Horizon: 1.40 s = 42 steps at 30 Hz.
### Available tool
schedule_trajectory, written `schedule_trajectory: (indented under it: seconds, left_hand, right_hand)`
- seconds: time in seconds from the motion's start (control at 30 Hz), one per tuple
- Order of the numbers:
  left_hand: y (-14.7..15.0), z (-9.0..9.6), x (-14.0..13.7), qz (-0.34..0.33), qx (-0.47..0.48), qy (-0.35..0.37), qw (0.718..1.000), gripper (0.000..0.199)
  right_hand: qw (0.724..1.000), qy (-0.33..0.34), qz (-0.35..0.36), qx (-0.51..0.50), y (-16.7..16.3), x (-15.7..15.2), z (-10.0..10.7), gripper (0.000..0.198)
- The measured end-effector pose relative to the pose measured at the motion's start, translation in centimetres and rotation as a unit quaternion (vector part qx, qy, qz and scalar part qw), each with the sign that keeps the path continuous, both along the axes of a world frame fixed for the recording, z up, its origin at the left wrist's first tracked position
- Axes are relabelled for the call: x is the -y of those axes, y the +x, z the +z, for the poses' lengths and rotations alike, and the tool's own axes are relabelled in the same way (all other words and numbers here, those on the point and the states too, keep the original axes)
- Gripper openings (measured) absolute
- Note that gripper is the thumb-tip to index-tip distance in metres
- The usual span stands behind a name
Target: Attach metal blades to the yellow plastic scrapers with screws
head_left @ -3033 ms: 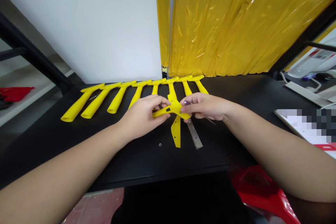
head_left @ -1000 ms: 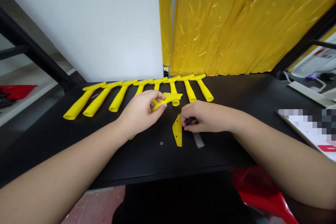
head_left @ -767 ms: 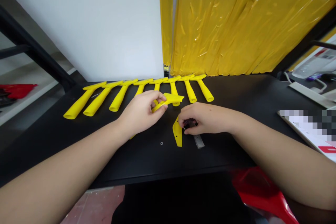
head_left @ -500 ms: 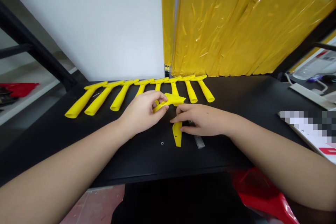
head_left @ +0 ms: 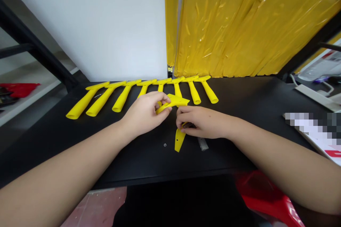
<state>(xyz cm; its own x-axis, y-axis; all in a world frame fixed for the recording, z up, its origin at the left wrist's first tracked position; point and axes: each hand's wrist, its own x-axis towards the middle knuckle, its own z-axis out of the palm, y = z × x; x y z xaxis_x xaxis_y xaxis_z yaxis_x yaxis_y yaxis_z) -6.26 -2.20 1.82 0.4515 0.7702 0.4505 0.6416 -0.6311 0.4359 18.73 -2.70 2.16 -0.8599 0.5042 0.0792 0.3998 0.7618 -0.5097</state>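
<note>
My left hand [head_left: 147,113] is closed around a yellow plastic handle [head_left: 179,100], whose flat, angled head shows beyond my fingertips; the rest is hidden by the hand. Just to the right, my right hand [head_left: 204,122] pinches the upper end of a flat yellow plate [head_left: 179,142] with a small hole in it. The plate tapers downward and slants over the black table. A tiny metal nut [head_left: 164,145] lies left of the plate. Partly under my right hand is a small clear plastic piece [head_left: 203,144], its kind unclear.
Several yellow T-shaped handles [head_left: 98,102] with hollow ends lie in a row along the back of the black table [head_left: 128,166]. Behind them stand a white panel [head_left: 119,25] and a yellow plastic-wrapped one [head_left: 239,25]. A red bag [head_left: 262,191] sits below the front edge.
My right fingers have closed in on the flat yellow plate, and its lower end has swung slightly left and toward me. My left hand has hardly moved.
</note>
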Motion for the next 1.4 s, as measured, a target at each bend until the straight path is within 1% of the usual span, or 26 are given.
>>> schedule_trajectory:
  seconds: [0.1,0.17,0.23,0.37,0.53,0.67,0.83,0.93,1.0,1.07,1.27,1.4]
  left_hand:
    - [0.0,0.0,0.0,0.0,0.001,0.001,1.0,0.015]
    - [0.0,0.0,0.0,0.001,0.0,0.001,1.0,0.016]
    - [0.0,0.0,0.0,0.001,-0.003,-0.002,1.0,0.016]
    - [0.0,0.0,0.0,0.003,-0.003,-0.009,1.0,0.016]
    - [0.0,0.0,0.0,-0.001,-0.001,-0.011,1.0,0.016]
    - [0.0,0.1,0.0,0.004,-0.005,-0.01,1.0,0.015]
    - [0.0,0.1,0.0,0.003,-0.006,-0.003,1.0,0.015]
    - [0.0,0.0,0.0,0.003,-0.005,-0.002,1.0,0.015]
    - [0.0,0.0,0.0,0.005,-0.005,-0.003,1.0,0.015]
    - [-0.1,0.1,0.0,0.005,-0.007,-0.002,1.0,0.015]
    - [-0.1,0.1,0.0,0.001,-0.003,-0.008,1.0,0.015]
    - [0.0,0.1,0.0,0.003,-0.002,-0.012,1.0,0.015]
  right_hand:
    - [1.0,0.004,0.002,-0.003,0.1,0.1,0.0,0.022]
    - [1.0,0.017,0.005,0.009,0.1,0.2,0.1,0.03]
    - [0.999,0.03,0.009,0.028,0.1,0.4,0.2,0.033]
    - [0.999,0.025,0.018,0.029,-0.1,0.5,0.2,0.028]
    - [0.999,0.018,0.032,-0.022,-0.2,0.5,0.5,0.011]
    - [0.997,-0.01,0.049,-0.053,0.6,0.7,1.7,0.011]
    - [0.997,-0.047,-0.012,-0.064,3.2,-0.1,3.8,0.017]
    - [0.995,-0.088,-0.046,-0.032,4.8,-1.0,4.3,0.019]
    - [0.99,-0.125,-0.059,0.005,5.6,-1.6,4.4,0.023]
    - [0.986,-0.147,-0.066,0.044,6.1,-2.0,4.4,0.027]
    - [0.973,-0.153,-0.105,0.137,6.5,-2.8,3.9,0.023]
    - [0.965,-0.176,-0.115,0.156,6.1,-3.1,3.6,0.026]
